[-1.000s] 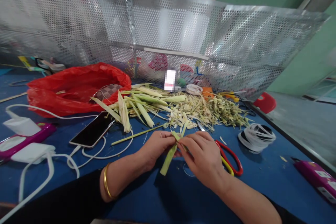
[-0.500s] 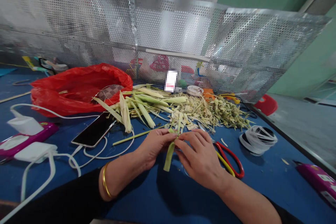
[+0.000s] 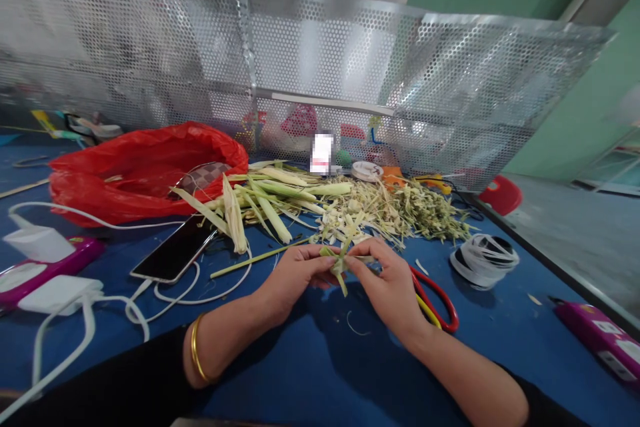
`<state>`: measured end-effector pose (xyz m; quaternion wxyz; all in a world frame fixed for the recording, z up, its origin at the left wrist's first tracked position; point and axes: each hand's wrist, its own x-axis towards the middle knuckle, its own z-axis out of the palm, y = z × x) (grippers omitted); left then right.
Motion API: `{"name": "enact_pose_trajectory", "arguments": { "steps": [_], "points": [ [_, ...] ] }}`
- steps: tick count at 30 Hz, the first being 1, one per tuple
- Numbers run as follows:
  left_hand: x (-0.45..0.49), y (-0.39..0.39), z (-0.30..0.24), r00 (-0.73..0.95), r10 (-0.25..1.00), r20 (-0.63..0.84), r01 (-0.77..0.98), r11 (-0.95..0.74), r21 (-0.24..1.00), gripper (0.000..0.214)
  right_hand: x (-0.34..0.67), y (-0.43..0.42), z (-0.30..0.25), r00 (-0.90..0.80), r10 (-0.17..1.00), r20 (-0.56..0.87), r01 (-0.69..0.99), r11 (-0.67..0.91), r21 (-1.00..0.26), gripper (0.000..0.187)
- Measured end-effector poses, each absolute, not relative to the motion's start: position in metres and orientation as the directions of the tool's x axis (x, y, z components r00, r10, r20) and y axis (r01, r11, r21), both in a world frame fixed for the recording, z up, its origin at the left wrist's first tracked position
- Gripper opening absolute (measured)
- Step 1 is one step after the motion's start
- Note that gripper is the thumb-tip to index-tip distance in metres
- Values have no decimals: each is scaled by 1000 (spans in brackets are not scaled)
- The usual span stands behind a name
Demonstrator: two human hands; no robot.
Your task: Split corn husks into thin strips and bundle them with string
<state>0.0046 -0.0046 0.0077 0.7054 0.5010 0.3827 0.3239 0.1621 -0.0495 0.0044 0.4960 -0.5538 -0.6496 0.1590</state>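
Between my two hands, above the blue table, is a small piece of folded green leaf strips (image 3: 340, 265), which look like corn husk. Several strip ends stick out of it, one pointing up and one down. My left hand (image 3: 303, 273) pinches it from the left with thumb and fingers. From the right, my right hand (image 3: 383, 273) grips it between thumb and index finger. Red-handled scissors (image 3: 443, 303) lie beside my right wrist, their blades hidden behind the hand. A long thin green stalk (image 3: 250, 260) lies to the left of my left hand.
Behind my hands lie long husk leaves (image 3: 280, 190) and a heap of dry shreds (image 3: 390, 210). A red plastic bag (image 3: 110, 173) and a phone (image 3: 175, 250) with white cables are left. A white ribbon roll (image 3: 485, 260) and a purple power strip (image 3: 600, 333) are right.
The broad strip end that hung down below my hands has swung out of that place. My right hand has turned and now pinches the folded piece. The view has shifted slightly.
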Motion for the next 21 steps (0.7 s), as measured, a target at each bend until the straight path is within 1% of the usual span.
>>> {"name": "enact_pose_trajectory", "arguments": {
  "steps": [3,5,10,14,15,16,18,19,20,21],
  "points": [
    [4,-4,6,506,845,-172,-52,229,972,31,163,-45,3,134,959,251,459,165,-873,16],
    [4,-4,6,510,847,-149,-42,198,979,34,163,-44,1,134,976,170,382,108,-918,19],
    [6,-7,7,465,879,-109,0,123,992,39,160,-41,-4,180,982,66,225,24,-974,23],
    [7,-6,6,389,909,-151,-21,172,985,38,157,-40,-6,175,984,3,133,-21,-991,22],
    [7,-5,5,361,917,-172,-35,198,980,37,157,-40,-7,164,986,12,148,-13,-989,22],
    [6,-4,5,331,923,-195,-54,225,973,37,158,-40,-8,152,987,42,197,12,-980,21],
    [5,-1,4,282,929,-242,-99,278,955,36,162,-39,-9,129,975,181,377,120,-918,16],
    [5,0,5,268,927,-264,-123,304,945,36,165,-38,-9,105,952,286,491,201,-848,16],
    [4,1,5,266,921,-286,-144,331,932,34,168,-37,-9,62,913,402,601,288,-746,22],
    [3,2,6,273,911,-308,-162,359,919,31,171,-37,-7,-4,858,513,695,371,-616,31]
  ]
}}
